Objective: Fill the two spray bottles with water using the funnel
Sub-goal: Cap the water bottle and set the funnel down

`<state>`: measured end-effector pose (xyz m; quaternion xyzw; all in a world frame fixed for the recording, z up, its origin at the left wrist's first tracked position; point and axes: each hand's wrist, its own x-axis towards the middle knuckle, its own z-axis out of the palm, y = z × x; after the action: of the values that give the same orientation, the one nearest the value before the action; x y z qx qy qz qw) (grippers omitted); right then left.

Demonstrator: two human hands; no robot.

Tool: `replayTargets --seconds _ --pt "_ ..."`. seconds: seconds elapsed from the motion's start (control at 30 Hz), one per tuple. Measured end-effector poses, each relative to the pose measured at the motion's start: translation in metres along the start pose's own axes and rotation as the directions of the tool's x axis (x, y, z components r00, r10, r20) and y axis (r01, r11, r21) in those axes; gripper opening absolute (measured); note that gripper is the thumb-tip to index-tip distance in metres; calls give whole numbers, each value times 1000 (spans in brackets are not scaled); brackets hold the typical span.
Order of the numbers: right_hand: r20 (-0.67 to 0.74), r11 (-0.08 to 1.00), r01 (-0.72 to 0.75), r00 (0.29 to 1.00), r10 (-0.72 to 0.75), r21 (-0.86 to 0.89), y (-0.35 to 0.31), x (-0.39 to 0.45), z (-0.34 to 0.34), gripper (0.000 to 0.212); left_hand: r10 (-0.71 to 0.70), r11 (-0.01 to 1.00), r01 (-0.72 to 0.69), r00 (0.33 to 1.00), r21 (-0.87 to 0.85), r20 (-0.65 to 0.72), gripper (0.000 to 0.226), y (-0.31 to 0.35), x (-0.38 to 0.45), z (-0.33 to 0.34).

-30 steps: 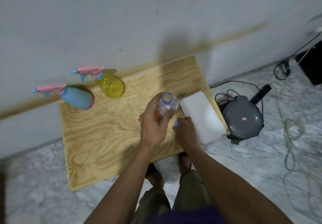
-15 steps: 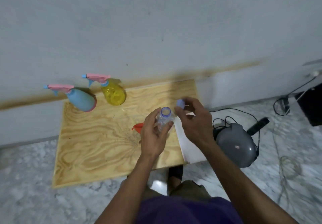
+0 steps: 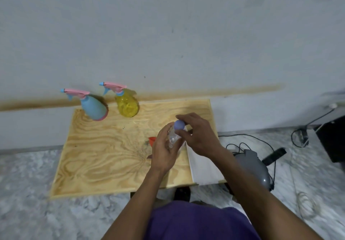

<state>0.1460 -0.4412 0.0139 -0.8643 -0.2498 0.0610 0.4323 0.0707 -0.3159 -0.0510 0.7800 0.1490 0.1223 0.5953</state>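
The table (image 3: 104,157) is bare plywood with bold swirling grain, matt and unvarnished. On its right end lies a smooth white sheet (image 3: 203,167), paper or thin board; which cannot be told. The blue spray bottle (image 3: 94,107) is opaque plastic with a dull sheen; the yellow spray bottle (image 3: 127,106) is translucent, glossy plastic. Both have pink plastic triggers. The water bottle (image 3: 173,137) is clear, thin plastic under a matt lilac cap (image 3: 179,124). The funnel (image 3: 152,140) is red-orange plastic. The floor (image 3: 28,174) is polished grey-white marble, and the wall (image 3: 168,34) is matt paint.

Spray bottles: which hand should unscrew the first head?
Left. The blue spray bottle stands far left; the left hand is nearer. The right hand pinches the cap.
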Motion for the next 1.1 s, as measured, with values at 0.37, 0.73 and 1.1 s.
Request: replayTargets --seconds 0.37,0.73,1.1 --pt "-150 995 -90 984 96 43 2 -5 12 41 -44 998 45 999 -45 25 61 -5 0 0" --pt "-151 993 -77 984 90 89 1 -9 15 38 -71 997 72 997 -19 24 60 -2 1 -2" --pt "-116 992 -62 990 74 106 8 -7 15 30 -51 998 51 999 -33 7 63 2 -2 -2"
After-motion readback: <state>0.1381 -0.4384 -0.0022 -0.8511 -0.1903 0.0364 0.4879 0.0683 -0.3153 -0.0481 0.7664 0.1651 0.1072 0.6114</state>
